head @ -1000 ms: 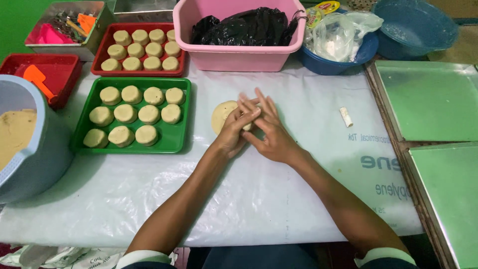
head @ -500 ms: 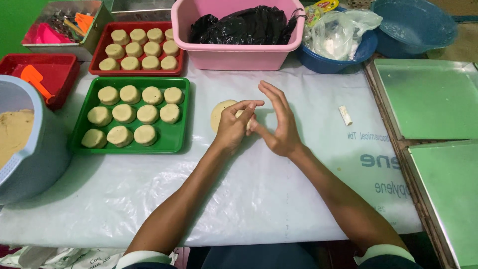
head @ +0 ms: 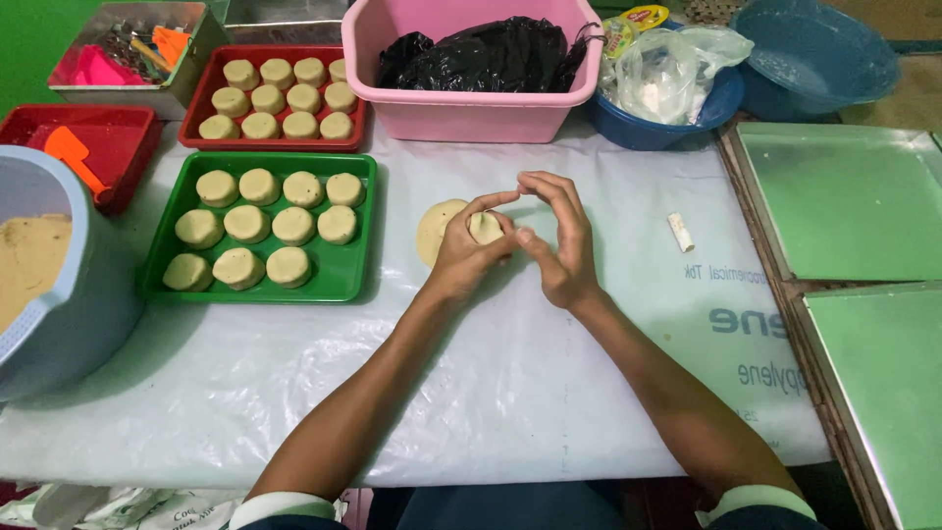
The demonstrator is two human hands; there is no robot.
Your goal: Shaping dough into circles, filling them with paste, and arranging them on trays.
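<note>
Your left hand (head: 469, 257) curls palm-down, thumb and forefinger arched forward into a ring. Your right hand (head: 561, 240) stands on its edge beside it, fingers bent over the top, fingertips nearly meeting the left's. Both forearms stretch forward and converge, with pale cuffs at the elbows.

dough disc (head: 437, 228) centre of frame, on table sheet (head: 491, 393) | tray of dough pieces (head: 358, 285) left of it | second tray (head: 214, 74) above that, upper left | tub (head: 461, 118) top centre | bowl (head: 648, 132) right of tub | metal trays (head: 844, 196) right edge
</note>
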